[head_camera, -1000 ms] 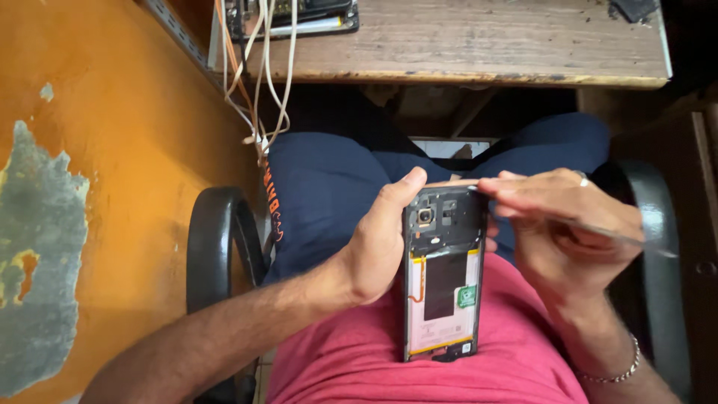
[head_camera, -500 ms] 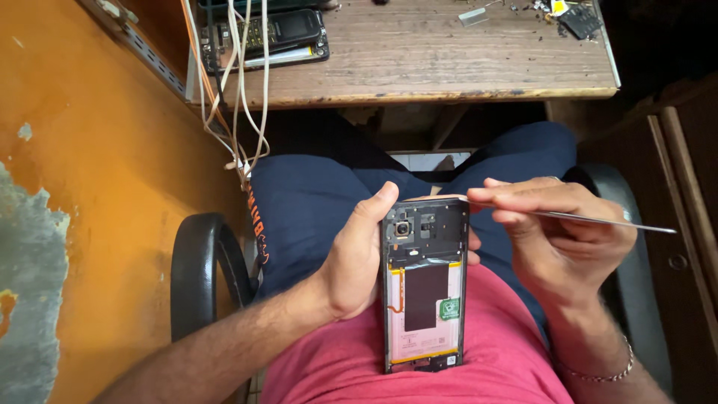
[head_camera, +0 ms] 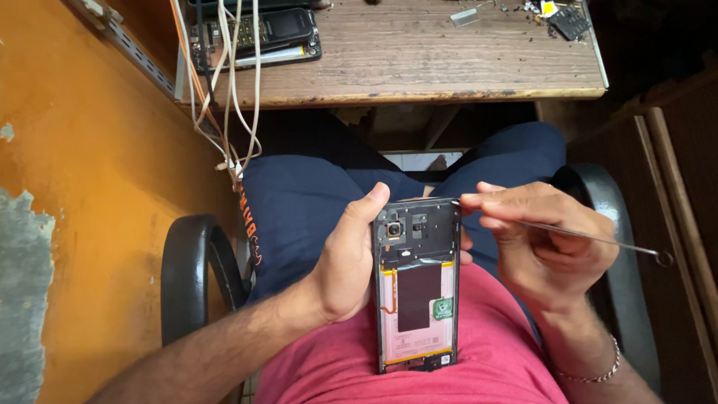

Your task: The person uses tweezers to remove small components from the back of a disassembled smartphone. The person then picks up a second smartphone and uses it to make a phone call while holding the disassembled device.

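A: Looking at the head view: left hand [head_camera: 340, 269] is wrapped round the phone [head_camera: 416, 288], back cover off, held upright over the lap against the pink shirt [head_camera: 493, 352]. Thumb lies on the left edge near the camera module. Right hand [head_camera: 550, 239] is pinched shut on a thin metal tool [head_camera: 591, 238], with the tip touching the phone's top right corner.

B: Technique?

A: My read: keep the tip shallow along the frame edge, clear of the pink battery [head_camera: 417, 307] and the orange flex. Light pressure, left hand bracing the phone against the torso so the tip can't skid.

B: Surface?

A: Wooden surface [head_camera: 419, 63] ahead has another phone [head_camera: 262, 37] at its left, cables [head_camera: 228, 90] hanging off the edge, and small parts top right. Hard to tell what they are.

B: Versus half a second ago?

A: Grip and tool contact match. The view tilted slightly, so hands and phone sit a little higher in frame. A second ago the surface showed less.
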